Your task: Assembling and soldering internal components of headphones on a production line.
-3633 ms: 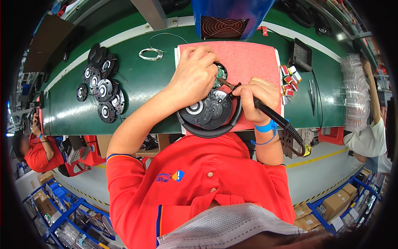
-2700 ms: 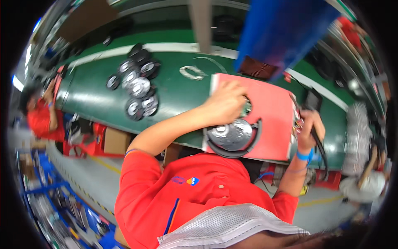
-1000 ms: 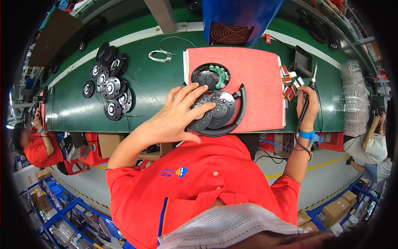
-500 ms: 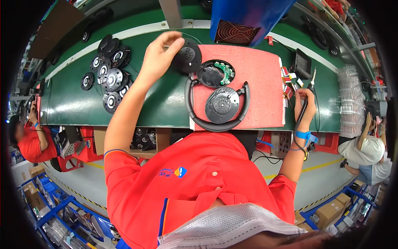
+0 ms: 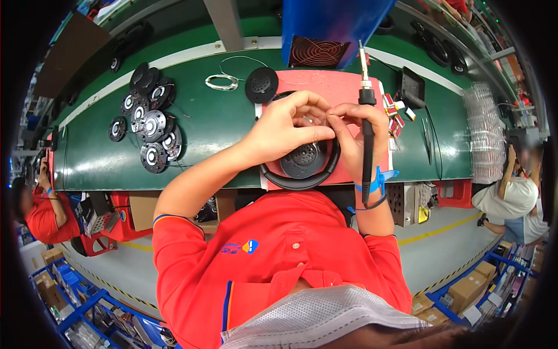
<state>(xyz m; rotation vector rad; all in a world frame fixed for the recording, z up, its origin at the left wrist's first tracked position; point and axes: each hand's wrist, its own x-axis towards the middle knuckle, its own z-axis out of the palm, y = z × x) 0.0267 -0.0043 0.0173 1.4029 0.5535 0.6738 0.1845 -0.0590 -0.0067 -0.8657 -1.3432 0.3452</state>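
Observation:
My left hand point(image 5: 285, 128) is over the headphones point(image 5: 302, 184), its thumb and fingertips drawn together against those of my right hand. Whatever is pinched there is too small to make out. My right hand point(image 5: 366, 134) grips a soldering iron point(image 5: 366, 96), its metal tip pointing up and away from me. Beneath both hands lie the headphones, a black headband curved toward me and a perforated round ear cup part point(image 5: 303, 160) inside it. The open ear cup with the circuit board is mostly hidden by my hands. A pink mat point(image 5: 278, 179) lies under them.
A perforated black disc point(image 5: 261, 85) sits by the mat's far left corner, beside a silvery wire coil point(image 5: 222, 82). Several speaker drivers point(image 5: 154, 125) lie left. Small batteries point(image 5: 396, 125), tweezers point(image 5: 429, 139), a black tray point(image 5: 412, 87) and stacked clear trays point(image 5: 487, 134) are right. A blue fan unit point(image 5: 319, 52) stands behind.
My left hand has left the black disc's side and moved right, over the headphones. My right hand has come left with the soldering iron, and both hands' fingertips now meet.

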